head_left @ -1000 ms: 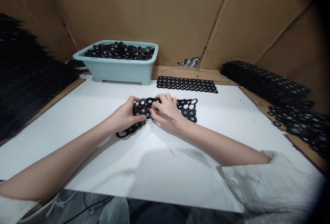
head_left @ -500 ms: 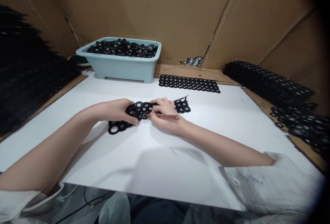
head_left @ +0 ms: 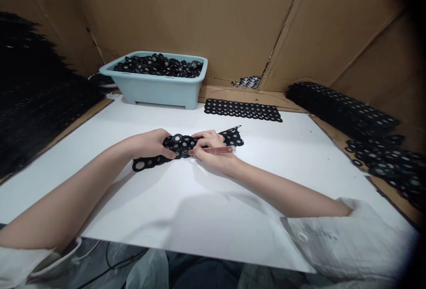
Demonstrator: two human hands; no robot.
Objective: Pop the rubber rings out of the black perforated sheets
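A black sheet with rows of round holes [head_left: 153,161] lies bent and bunched across the white work surface [head_left: 206,200] in the middle of the head view. My left hand [head_left: 151,144] grips its left part, thumb in front and fingers behind. Between the thumb and fingers of my right hand [head_left: 213,147] is a slim tool with a reddish-brown handle [head_left: 218,150]; its tip points left at the sheet and is too small to make out. My right fingers also press on the sheet, hiding part of it. The sheet's right end sticks out past them, with a thin pointed strip.
A light blue tub [head_left: 159,89] full of black ringed pieces stands at the back left. One flat holed sheet [head_left: 242,110] lies behind my hands. A stack of sheets [head_left: 342,104] and a loose heap [head_left: 389,160] are at right; a tall dark pile [head_left: 33,93] rises at left.
The sheet's left end has shifted slightly left and lies flatter. The tool's handle has tilted a little toward level. Both hands keep their hold, and the whole view has shifted slightly.
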